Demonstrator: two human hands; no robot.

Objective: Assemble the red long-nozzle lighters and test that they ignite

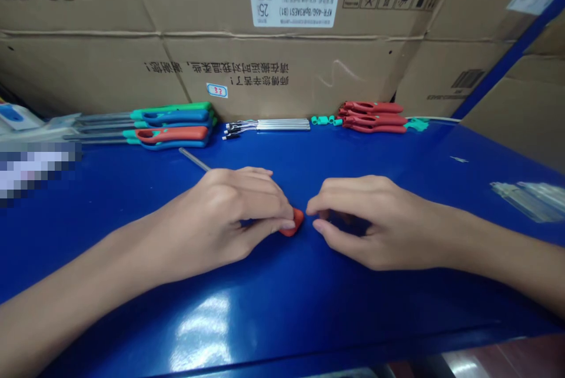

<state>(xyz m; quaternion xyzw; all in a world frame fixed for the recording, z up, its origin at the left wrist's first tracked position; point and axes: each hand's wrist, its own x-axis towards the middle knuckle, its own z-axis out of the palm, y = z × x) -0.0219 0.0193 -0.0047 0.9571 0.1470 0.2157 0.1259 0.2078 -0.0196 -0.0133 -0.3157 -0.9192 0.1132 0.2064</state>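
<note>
My left hand [233, 213] is closed around a long-nosed lighter, at the middle of the blue table. The red end of the lighter's handle [298, 222] shows past my thumb and fingertips. Behind the knuckles its thin metal tube [194, 158] sticks out to the upper left. Most of the handle is hidden by the hand. Just right of the red end is my right hand [366, 222], fingers curled, with a small gap between thumb and forefinger. I see nothing held in it, and it does not touch the lighter.
Lighters with blue, red and green handles [172, 125] are stacked at the back left. Along the cardboard wall [309, 66] lie metal tubes with wires [282, 125], small turquoise caps [323, 120] and red handles [373, 118]. Clear plastic pieces [529, 200] lie at right.
</note>
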